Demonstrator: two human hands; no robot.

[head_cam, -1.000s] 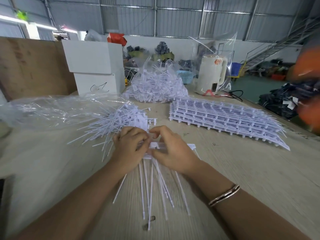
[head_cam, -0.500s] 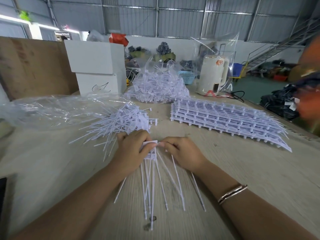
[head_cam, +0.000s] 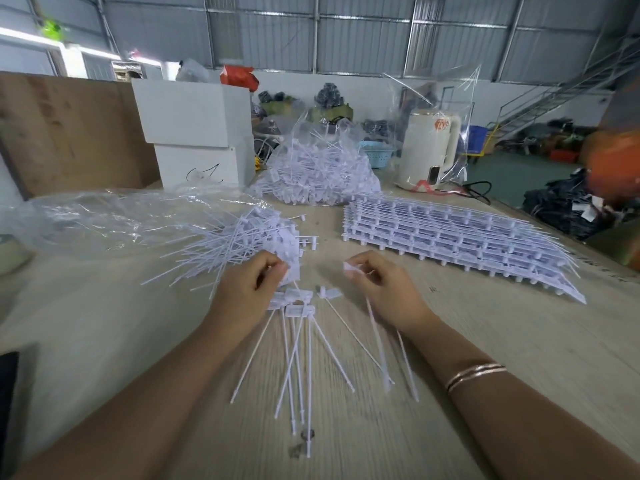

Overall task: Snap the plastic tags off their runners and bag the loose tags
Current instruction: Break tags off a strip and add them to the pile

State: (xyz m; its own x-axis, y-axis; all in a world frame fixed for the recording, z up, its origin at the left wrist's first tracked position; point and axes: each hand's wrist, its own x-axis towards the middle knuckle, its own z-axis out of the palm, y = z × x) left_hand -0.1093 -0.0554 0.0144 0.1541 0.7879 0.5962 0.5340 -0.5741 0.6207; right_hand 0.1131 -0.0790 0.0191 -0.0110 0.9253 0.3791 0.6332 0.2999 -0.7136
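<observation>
Single tag (head_cam: pixel 350 268) pinched in right hand (head_cam: pixel 388 292); left hand (head_cam: pixel 247 289) curled, contents unclear; freed tags (head_cam: pixel 298 308) fanned between on table (head_cam: pixel 485 341) (likely for gathering, bagging)

Both forearms are bare, no sleeves showing. The right wrist wears thin metallic bangles (head_cam: pixel 475 374), rose-gold coloured, apparently two or three stacked.

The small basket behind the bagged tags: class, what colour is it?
Light blue; the basket shows best in the head view, beside the white kettle.
</observation>
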